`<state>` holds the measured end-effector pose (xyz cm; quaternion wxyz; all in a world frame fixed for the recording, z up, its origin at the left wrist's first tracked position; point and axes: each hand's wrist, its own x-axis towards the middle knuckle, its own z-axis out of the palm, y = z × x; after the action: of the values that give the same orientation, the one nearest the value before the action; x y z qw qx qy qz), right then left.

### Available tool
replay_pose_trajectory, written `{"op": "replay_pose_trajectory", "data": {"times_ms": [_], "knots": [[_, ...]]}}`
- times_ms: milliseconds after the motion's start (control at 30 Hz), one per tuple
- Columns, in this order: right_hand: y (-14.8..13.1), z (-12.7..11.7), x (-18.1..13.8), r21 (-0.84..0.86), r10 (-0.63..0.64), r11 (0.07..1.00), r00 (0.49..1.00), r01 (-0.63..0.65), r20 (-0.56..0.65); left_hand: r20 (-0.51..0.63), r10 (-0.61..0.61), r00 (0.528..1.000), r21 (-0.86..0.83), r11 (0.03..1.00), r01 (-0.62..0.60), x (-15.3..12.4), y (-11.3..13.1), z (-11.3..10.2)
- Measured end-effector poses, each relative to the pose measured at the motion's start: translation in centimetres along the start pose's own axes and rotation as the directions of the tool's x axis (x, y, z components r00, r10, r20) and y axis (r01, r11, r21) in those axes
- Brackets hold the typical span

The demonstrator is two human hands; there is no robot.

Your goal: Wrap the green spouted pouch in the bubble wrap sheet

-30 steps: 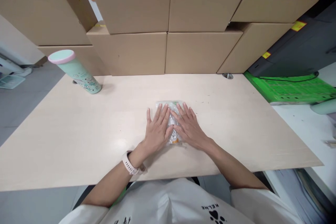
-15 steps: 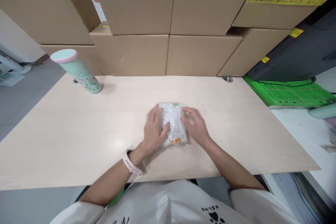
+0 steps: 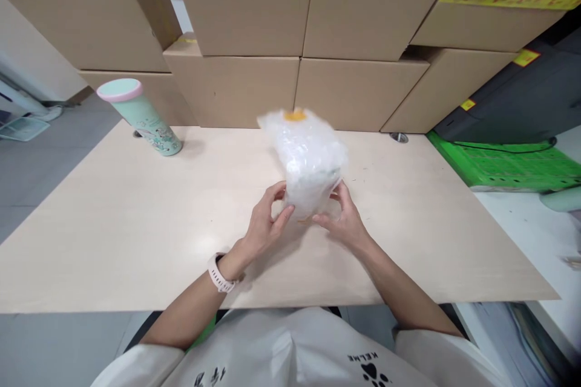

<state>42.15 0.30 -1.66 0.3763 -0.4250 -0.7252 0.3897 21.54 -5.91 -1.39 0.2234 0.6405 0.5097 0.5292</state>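
Note:
A clear bubble-wrap package (image 3: 308,154) stands tilted up above the tabletop, blurred by motion. An orange patch shows at its top edge, and what lies inside cannot be made out. Its lower left corner is gripped by my left hand (image 3: 269,214), thumb in front and fingers behind. At the lower right edge, my right hand (image 3: 342,216) has its fingers curled behind the plastic, with the thumb near the bottom. A thin orange-brown strip (image 3: 305,219) peeks out beneath the package between my hands.
Stacked cardboard boxes (image 3: 249,91) line the back edge of the pale table (image 3: 136,242). A mint tumbler (image 3: 145,121) with a pink-rimmed lid stands at the back left. On the right are a green crate (image 3: 512,166) and a dark grey case (image 3: 512,103).
The package lay flat between my hands before. Now it is raised and turned, its orange patch moved from the near end to the far top. Both hands have closed around its lower part.

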Motion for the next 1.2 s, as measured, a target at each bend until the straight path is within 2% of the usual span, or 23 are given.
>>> {"op": "replay_pose_trajectory", "data": {"times_ms": [33,100,200,267,333,400,433,500,567,633,700,733,767,800,867,933,967,1033,1100,1167,1200], "knots": [[-0.3,0.0,-0.1,-0.025,0.024,0.999,0.999,-0.025,-0.026,0.017,-0.038,0.999,-0.036,0.999,0.038,-0.1,0.2,0.1],[-0.5,0.0,-0.3,-0.024,0.085,0.996,0.995,-0.087,-0.055,0.044,-0.187,0.981,-0.12,0.974,0.191,-0.2,0.3,0.2],[0.0,-0.1,-0.1,0.119,0.212,0.97,0.977,-0.212,0.013,0.054,-0.414,0.909,-0.224,0.882,0.415,-0.5,-0.1,0.2],[0.5,-0.1,0.2,0.246,0.322,0.912,0.945,-0.328,0.064,0.051,-0.478,0.877,-0.192,0.857,0.478,-0.6,-0.8,0.1],[0.9,-0.2,0.6,0.346,0.4,0.846,0.912,-0.406,0.092,0.019,-0.456,0.89,-0.04,0.889,0.456,-0.8,-1.4,0.0],[1.1,-0.3,0.8,0.426,0.426,0.796,0.898,-0.429,0.108,-0.002,-0.396,0.918,0.103,0.913,0.394,-0.8,-1.7,-0.1],[1.0,-0.4,0.8,0.461,0.424,0.775,0.897,-0.432,0.128,0.009,-0.386,0.922,0.122,0.916,0.382,-0.8,-1.7,-0.1],[0.6,-0.5,0.7,0.523,0.407,0.728,0.893,-0.443,0.19,0.071,-0.426,0.902,0.028,0.905,0.425,-0.6,-1.1,0.0],[0.0,-0.6,0.2,0.558,0.376,0.692,0.888,-0.458,0.264,0.189,-0.46,0.867,-0.16,0.857,0.49,-0.4,-0.2,0.1],[-0.7,-0.7,-0.2,0.562,0.34,0.68,0.882,-0.47,0.327,0.336,-0.416,0.845,-0.34,0.783,0.521,-0.2,0.5,0.3],[-1.1,-0.8,-0.3,0.558,0.319,0.685,0.882,-0.468,0.347,0.43,-0.368,0.825,-0.434,0.717,0.546,-0.1,0.7,0.5],[-1.2,-1.0,-0.2,0.562,0.318,0.691,0.889,-0.455,0.329,0.424,-0.384,0.82,-0.441,0.703,0.557,0.0,0.4,0.4],[-1.1,-1.3,0.0,0.57,0.321,0.7,0.903,-0.43,0.287,0.372,-0.435,0.82,-0.42,0.709,0.567,0.0,0.0,0.4],[-1.0,-1.8,0.2,0.582,0.326,0.712,0.919,-0.394,0.223,0.273,-0.499,0.822,-0.37,0.734,0.569,0.1,-0.6,0.2],[-0.5,-2.9,0.9,0.604,0.324,0.742,0.944,-0.291,0.057,-0.024,-0.542,0.84,-0.187,0.828,0.529,0.2,-1.6,-0.4],[-0.1,-3.9,1.5,0.622,0.313,0.757,0.947,-0.199,-0.079,-0.244,-0.404,0.881,0.059,0.901,0.43,0.4,-2.1,-1.0],[0.0,-4.3,1.7,0.635,0.313,0.753,0.943,-0.173,-0.114,-0.277,-0.317,0.907,0.155,0.917,0.368,0.4,-2.1,-1.2],[-0.1,-4.6,1.6,0.67,0.325,0.721,0.941,-0.178,-0.099,-0.189,-0.192,0.963,0.263,0.935,0.238,0.3,-1.3,-1.0],[-0.7,-4.2,1.1,0.689,0.329,0.684,0.944,-0.239,0.0,0.035,-0.14,0.989,0.297,0.947,0.124,-0.2,-0.3,-0.2],[-1.3,-3.5,0.4,0.671,0.313,0.674,0.942,-0.311,0.121,0.246,-0.121,0.962,0.342,0.939,0.03,-0.8,0.5,0.9],[-1.6,-3.2,0.0,0.649,0.301,0.682,0.938,-0.338,0.172,0.313,-0.121,0.942,0.367,0.93,-0.002,-1.2,0.7,1.4]]}}
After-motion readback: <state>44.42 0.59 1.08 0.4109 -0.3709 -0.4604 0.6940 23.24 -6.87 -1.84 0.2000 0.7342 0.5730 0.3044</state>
